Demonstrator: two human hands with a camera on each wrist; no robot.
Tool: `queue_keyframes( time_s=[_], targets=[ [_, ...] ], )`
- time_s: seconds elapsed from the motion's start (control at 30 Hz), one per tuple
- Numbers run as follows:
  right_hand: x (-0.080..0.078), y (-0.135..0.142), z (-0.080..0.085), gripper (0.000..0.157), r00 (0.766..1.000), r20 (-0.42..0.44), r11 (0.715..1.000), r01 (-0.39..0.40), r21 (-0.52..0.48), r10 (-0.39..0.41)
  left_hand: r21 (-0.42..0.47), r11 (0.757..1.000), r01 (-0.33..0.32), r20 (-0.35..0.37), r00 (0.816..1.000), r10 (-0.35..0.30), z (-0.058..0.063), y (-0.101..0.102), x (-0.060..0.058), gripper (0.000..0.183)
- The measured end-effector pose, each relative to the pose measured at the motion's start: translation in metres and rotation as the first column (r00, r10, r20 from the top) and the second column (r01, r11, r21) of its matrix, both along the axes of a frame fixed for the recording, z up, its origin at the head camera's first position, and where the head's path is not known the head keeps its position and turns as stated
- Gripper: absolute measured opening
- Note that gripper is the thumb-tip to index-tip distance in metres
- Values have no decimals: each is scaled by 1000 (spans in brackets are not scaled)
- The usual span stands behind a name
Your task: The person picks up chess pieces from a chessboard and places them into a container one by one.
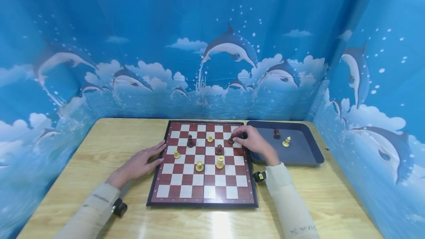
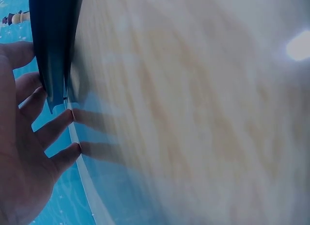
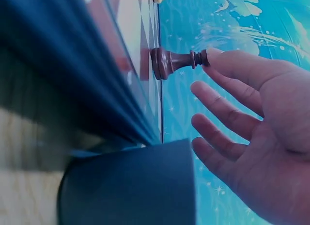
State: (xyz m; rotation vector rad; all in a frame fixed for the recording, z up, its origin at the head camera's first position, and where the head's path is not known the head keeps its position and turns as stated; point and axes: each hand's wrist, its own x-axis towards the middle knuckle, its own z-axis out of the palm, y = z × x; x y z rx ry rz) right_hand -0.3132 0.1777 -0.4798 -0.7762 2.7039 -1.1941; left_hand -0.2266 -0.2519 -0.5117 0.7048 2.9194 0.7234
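At the right side of the chessboard (image 1: 192,191), my right hand (image 1: 254,141) pinches the top of a dark chess piece (image 3: 177,61) between thumb and forefinger. Its other fingers are spread away from the piece. The piece's base is at the board's surface; whether it touches cannot be told. My left hand (image 1: 141,161) lies along the board's left edge, fingers extended and touching that edge (image 2: 53,50). Other dark pieces are a tall one (image 1: 190,141) and a shorter one (image 1: 219,150). Light pieces include a tall one (image 1: 220,163), another (image 1: 199,166) and two small ones, left (image 1: 176,154) and back (image 1: 210,138).
A dark grey tray (image 1: 302,159) stands against the board's right side, under my right forearm's reach. Inside it are a dark piece (image 1: 277,134) and a light piece (image 1: 286,142). Blue dolphin-print curtains (image 1: 149,47) rise behind and beside the wooden table (image 1: 99,150).
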Motion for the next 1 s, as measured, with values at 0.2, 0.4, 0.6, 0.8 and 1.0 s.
queue_keyframes(
  time_s=[0.2,0.4,0.6,0.8,1.0],
  targets=[
    [4,-2,-1,8,1000,11,999,-1,33,1,-1,1000,9,-2,1000,-9,-2,0,1,60],
    [3,-4,1,6,1000,9,998,-9,60,9,4,1000,9,-11,1000,-9,-1,0,1,60],
    [4,-3,5,8,1000,10,998,-15,62,15,-4,1000,10,-18,1000,-10,-1,0,0,60],
    [6,3,14,9,999,-20,999,33,24,-33,2,1000,2,-15,1000,-2,0,0,1,60],
    [8,12,17,12,996,-11,996,89,19,-89,3,1000,12,-20,1000,-11,-1,-1,2,59]
  ],
)
